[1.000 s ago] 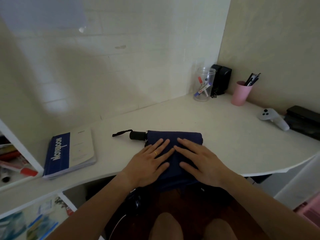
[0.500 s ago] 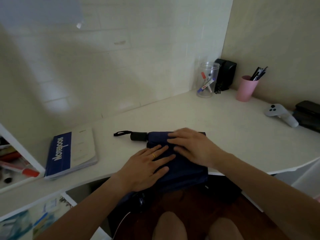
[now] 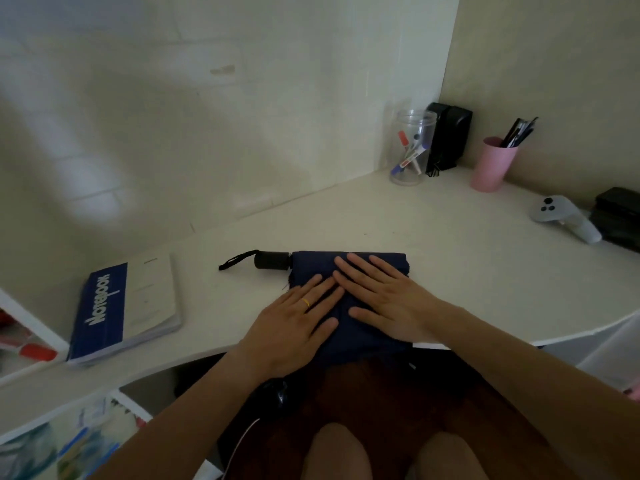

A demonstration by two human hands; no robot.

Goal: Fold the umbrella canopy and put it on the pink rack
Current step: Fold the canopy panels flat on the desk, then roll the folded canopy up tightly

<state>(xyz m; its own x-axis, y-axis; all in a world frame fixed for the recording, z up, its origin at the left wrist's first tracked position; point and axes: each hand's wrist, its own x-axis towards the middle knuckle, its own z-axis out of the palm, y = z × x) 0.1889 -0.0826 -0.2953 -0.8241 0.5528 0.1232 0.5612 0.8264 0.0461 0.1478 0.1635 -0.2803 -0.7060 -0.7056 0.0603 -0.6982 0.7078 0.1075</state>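
A dark blue folded umbrella canopy (image 3: pixel 360 336) lies flat at the front edge of the white desk (image 3: pixel 433 244), its near part hanging over the edge. Its black handle (image 3: pixel 272 260) with a wrist strap sticks out to the left. My left hand (image 3: pixel 294 323) lies flat on the canopy's left part, fingers straight, a gold ring on one finger. My right hand (image 3: pixel 384 299) presses flat on the canopy's middle and right, fingers spread toward the far edge. A bit of pink shows at the far right edge (image 3: pixel 633 393); I cannot tell whether it is the rack.
A blue and white notebook (image 3: pixel 124 306) lies on the desk at the left. At the back right stand a clear jar of pens (image 3: pixel 410 150), a black box (image 3: pixel 448 135) and a pink pen cup (image 3: pixel 493 164). A white controller (image 3: pixel 562 216) and a black case (image 3: pixel 620 216) lie at the right.
My right hand went from flat on the canopy to curled over its far edge, then flattened again, now lying farther up the canopy. The left hand stayed pressing flat.
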